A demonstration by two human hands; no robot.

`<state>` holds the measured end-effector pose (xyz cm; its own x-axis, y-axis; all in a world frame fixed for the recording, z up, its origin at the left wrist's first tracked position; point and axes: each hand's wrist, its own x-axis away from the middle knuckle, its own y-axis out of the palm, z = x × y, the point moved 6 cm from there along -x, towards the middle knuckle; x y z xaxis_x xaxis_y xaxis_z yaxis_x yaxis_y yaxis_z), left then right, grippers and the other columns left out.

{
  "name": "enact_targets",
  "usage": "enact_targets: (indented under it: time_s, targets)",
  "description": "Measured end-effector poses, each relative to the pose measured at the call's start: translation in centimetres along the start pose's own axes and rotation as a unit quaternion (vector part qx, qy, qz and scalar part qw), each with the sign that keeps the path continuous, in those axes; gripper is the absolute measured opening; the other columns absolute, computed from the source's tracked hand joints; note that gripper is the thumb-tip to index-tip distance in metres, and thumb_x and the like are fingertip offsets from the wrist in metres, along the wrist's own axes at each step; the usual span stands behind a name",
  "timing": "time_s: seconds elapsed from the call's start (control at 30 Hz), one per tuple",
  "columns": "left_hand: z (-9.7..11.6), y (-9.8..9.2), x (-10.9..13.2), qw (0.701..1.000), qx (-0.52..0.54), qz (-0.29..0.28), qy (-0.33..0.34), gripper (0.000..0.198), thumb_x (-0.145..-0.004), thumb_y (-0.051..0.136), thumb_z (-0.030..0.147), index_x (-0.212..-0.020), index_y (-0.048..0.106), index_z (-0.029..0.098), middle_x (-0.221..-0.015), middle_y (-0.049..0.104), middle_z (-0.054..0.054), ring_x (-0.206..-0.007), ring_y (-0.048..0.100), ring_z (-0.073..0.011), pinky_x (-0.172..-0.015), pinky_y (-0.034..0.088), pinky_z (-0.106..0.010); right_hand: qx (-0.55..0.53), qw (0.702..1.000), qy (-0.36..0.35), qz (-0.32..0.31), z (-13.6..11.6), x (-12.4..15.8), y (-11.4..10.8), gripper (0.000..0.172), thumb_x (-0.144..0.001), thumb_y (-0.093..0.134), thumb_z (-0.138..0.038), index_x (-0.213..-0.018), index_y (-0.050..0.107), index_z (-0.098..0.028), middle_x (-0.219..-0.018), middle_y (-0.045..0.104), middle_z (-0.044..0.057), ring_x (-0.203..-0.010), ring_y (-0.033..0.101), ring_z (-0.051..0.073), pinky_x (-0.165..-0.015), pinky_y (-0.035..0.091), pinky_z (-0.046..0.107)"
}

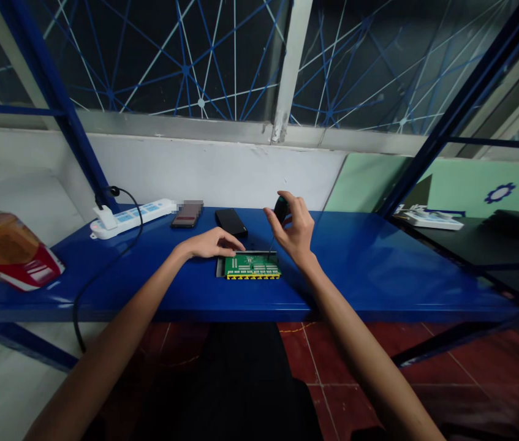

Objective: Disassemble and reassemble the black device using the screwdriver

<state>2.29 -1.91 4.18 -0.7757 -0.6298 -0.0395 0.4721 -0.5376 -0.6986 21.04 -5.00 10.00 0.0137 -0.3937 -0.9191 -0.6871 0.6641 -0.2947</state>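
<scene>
An opened network switch lies on the blue table, its green circuit board (243,264) showing in a shallow metal case (220,267). A row of yellow ports (253,276) runs along its near side. My left hand (211,243) is closed over the case's back left corner, the thumb and fingers against the edge. Above the right part of the board, my right hand (296,225) grips the dark handle of a screwdriver (280,210). Its thin shaft points down to the back right of the board; I cannot tell whether the tip sits in a screw.
Behind the board lie a black box-like lid (231,222) and a phone (187,214). A white power strip (135,217) with a black cable (124,250) is at the left, near a drink bottle (8,248). Blue posts (64,116) frame the table (355,269).
</scene>
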Motion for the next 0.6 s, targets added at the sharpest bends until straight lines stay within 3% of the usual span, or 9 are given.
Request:
enact_targets:
  time_s: [0.17, 0.33, 0.5, 0.6]
  targets:
    - [-0.24, 0.16, -0.01, 1.000, 0.005, -0.008, -0.004, 0.033, -0.086, 0.062, 0.035, -0.114, 0.067, 0.020, -0.111, 0.070, -0.009, -0.098, 0.063, -0.0227, -0.080, 0.048, -0.034, -0.039, 0.999, 0.005, -0.024, 0.20, 0.12, 0.41, 0.038, -0.097, 0.040, -0.030, -0.133, 0.045, -0.022, -0.100, 0.060, 0.007, -0.069, 0.059, 0.014, -0.063, 0.051, 0.030]
    - [-0.13, 0.11, -0.04, 1.000, -0.005, -0.005, -0.002, 0.034, -0.084, 0.064, 0.037, -0.114, 0.067, 0.020, -0.108, 0.070, -0.009, -0.093, 0.064, -0.0223, -0.077, 0.048, -0.034, -0.006, 1.000, 0.005, -0.003, 0.17, 0.04, 0.19, 0.037, -0.090, 0.054, -0.038, -0.125, 0.054, -0.024, -0.092, 0.058, 0.006, -0.066, 0.056, 0.015, -0.059, 0.049, 0.031]
    - [-0.11, 0.12, -0.07, 1.000, -0.003, -0.003, -0.005, 0.034, -0.083, 0.065, 0.037, -0.113, 0.068, 0.020, -0.109, 0.070, -0.009, -0.095, 0.064, -0.0224, -0.078, 0.048, -0.033, -0.032, 0.999, 0.004, -0.020, 0.01, 0.09, 0.36, 0.036, -0.096, 0.042, -0.030, -0.131, 0.048, -0.024, -0.096, 0.061, 0.006, -0.063, 0.057, 0.013, -0.060, 0.051, 0.030]
    - [-0.22, 0.17, -0.10, 1.000, 0.004, -0.003, -0.007, 0.034, -0.083, 0.065, 0.036, -0.113, 0.068, 0.020, -0.110, 0.070, -0.009, -0.097, 0.063, -0.0228, -0.080, 0.047, -0.034, -0.006, 1.000, 0.004, 0.007, 0.07, 0.08, 0.07, 0.036, -0.092, 0.051, -0.035, -0.126, 0.052, -0.024, -0.089, 0.060, 0.005, -0.061, 0.056, 0.013, -0.059, 0.050, 0.030]
